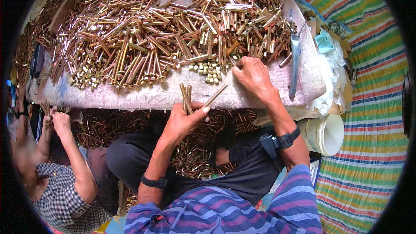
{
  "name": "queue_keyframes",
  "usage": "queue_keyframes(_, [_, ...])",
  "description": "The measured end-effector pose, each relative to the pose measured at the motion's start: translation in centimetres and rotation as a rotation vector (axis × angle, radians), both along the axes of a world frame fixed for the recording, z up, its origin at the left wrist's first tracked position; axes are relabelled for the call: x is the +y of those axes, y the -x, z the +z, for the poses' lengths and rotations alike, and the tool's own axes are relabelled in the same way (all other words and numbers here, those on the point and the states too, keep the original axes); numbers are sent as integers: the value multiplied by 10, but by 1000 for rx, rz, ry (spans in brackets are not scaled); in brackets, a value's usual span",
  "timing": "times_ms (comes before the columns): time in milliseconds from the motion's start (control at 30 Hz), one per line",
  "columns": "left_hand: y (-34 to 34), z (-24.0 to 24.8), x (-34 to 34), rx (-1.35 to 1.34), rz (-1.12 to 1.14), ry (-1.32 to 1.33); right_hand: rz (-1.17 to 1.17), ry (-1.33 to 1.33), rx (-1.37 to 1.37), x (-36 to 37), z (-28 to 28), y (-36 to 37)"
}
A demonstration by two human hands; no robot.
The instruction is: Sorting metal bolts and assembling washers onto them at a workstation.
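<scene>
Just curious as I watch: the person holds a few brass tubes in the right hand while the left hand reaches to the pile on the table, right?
Not quite: the head view shows the hands swapped. The left hand holds the brass tubes, and the right hand reaches to the pile on the table.

Counter [143,97]: low, covered in a worn pinkish-white cloth.
Main load: dense heap of brass tubes [164,30], lying crisscross over most of the top.
Front edge: small cluster of short brass caps [210,71].
Right end: metal pliers [295,63], lengthwise.
Floor [372,104]: striped mat; more tubes below the counter.
</scene>
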State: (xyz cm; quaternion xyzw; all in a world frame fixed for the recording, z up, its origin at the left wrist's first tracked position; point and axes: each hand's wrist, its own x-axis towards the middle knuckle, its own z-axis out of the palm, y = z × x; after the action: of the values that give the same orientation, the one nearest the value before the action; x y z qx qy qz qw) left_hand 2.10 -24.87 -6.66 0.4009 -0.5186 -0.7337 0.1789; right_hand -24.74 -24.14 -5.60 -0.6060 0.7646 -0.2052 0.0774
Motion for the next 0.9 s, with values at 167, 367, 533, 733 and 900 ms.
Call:
queue_keyframes(167, [-1, -5, -2, 11, 8, -37, -72, -32, -170, 12, 19, 6])
queue_keyframes(367, [2, -2, -1, 26, 10, -38, -127, -91, -803, 24, 38, 7])
queue_keyframes(533, [10, 0, -1, 67, 22, -69, -24, -40, -1167, 29, 37, -4])
queue_keyframes(733, [13, -5, -1, 80, 27, -110, 26, -79, -1177, 30, 38, -7])
queue_keyframes(900, [14, -6, 0, 85, 19, -91, 105, -174, -1077, 30, 37, -18])
